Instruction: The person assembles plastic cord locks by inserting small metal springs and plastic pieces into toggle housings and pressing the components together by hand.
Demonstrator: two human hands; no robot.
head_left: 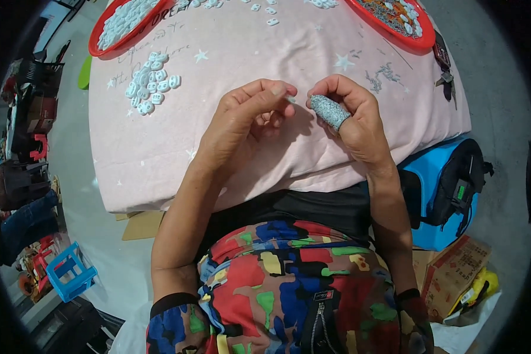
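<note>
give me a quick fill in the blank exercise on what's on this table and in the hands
1. The table is covered with a pale ____ cloth printed with small white stars.
2. A speckled grey fabric sleeve covers a finger of the ____ hand.
3. The left hand and the other hand meet over the cloth, pinching a tiny piece too small to identify, while a loose heap of small white plastic pieces lies to the person's ____.
4. Both round trays at the far edge are ____ in colour.

Missing words: pink; right; left; red

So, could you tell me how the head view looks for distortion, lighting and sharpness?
Head view: fisheye bends the pink-covered table edge and blackens the corners; light is even, with soft shadow under the left hand and right hand; the small white pieces look slightly soft.
</note>
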